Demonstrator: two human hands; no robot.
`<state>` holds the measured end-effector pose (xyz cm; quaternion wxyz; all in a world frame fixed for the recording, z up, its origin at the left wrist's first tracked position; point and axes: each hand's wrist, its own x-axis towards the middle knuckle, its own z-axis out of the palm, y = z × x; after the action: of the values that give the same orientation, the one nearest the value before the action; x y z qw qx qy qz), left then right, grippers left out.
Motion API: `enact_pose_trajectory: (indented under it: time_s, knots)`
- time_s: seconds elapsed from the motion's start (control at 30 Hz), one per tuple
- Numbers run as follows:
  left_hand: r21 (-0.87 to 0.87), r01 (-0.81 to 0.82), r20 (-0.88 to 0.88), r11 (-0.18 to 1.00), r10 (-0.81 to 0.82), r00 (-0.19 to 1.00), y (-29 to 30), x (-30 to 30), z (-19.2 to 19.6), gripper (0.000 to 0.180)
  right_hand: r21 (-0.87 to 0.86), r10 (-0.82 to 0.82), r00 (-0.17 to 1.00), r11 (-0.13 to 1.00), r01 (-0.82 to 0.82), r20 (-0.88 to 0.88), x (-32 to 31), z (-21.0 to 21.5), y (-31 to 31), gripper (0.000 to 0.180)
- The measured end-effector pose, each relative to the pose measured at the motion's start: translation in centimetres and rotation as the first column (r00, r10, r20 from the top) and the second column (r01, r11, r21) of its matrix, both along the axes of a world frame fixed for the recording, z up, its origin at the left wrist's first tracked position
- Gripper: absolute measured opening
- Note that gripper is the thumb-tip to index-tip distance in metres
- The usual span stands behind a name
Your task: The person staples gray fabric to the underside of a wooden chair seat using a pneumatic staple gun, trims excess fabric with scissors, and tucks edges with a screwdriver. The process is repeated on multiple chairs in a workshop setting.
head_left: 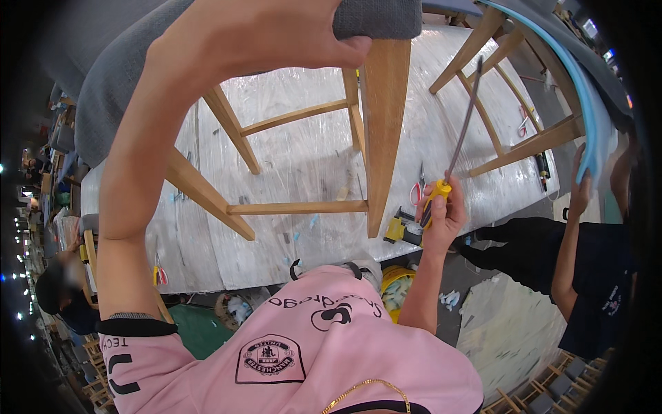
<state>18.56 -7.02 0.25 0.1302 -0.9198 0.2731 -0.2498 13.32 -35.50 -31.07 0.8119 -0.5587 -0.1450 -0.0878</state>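
Note:
A grey-upholstered chair (387, 131) with light wooden legs and crossbars stands on a table wrapped in clear plastic film (303, 165). At the top of the view, my left hand (276, 31) grips the chair's padded edge, its thumb pressed beside the top of the nearest leg. The other fingers of that hand are hidden. My right hand (448, 217) is closed around the yellow-and-black handle of a screwdriver (463, 131). Its long shaft points up and away, apart from the chair. Below it on the table lies a yellow-and-black staple gun (400, 228).
Red-handled scissors (416, 192) lie behind my right hand. At right, a co-worker's hand (581, 183) touches another chair (527, 145) with blue foam along its edge. A yellow bucket (396, 284) stands below the table edge. Another person (65, 293) is at far left.

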Motion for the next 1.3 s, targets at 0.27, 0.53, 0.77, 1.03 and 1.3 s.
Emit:
enact_pose_trajectory:
  time_s: [0.27, 0.53, 0.77, 1.03, 1.3]
  knots:
    - [-0.050, 0.020, -0.082, 0.999, -0.024, 0.996, -0.6, -0.4, 0.6, 0.090, -0.516, 0.004, 0.934, 0.834, 0.194, 0.357, 1.9, 2.7, 0.0, 0.034]
    - [-0.184, -0.008, -0.024, 0.983, 0.004, 1.000, -0.1, 0.5, 0.2, 0.079, -0.622, 0.043, 0.790, 0.643, 0.447, 0.611, 9.1, 9.6, -2.0, 0.027]
    - [-0.235, -0.154, -0.030, 0.960, 0.151, 0.988, 0.8, 3.1, -0.1, 0.082, -0.650, 0.103, 0.749, 0.582, 0.489, 0.655, 12.4, 12.0, -2.5, 0.024]
    - [-0.216, -0.147, -0.086, 0.965, 0.131, 0.988, 1.1, 3.1, 0.0, 0.087, -0.666, 0.149, 0.698, 0.488, 0.564, 0.701, 14.7, 13.8, -3.1, 0.024]
    - [-0.068, 0.043, -0.046, 0.997, -0.046, 0.998, 2.2, 1.8, 0.1, 0.091, -0.674, 0.181, 0.710, 0.536, 0.509, 0.681, 14.4, 16.0, -4.4, 0.024]
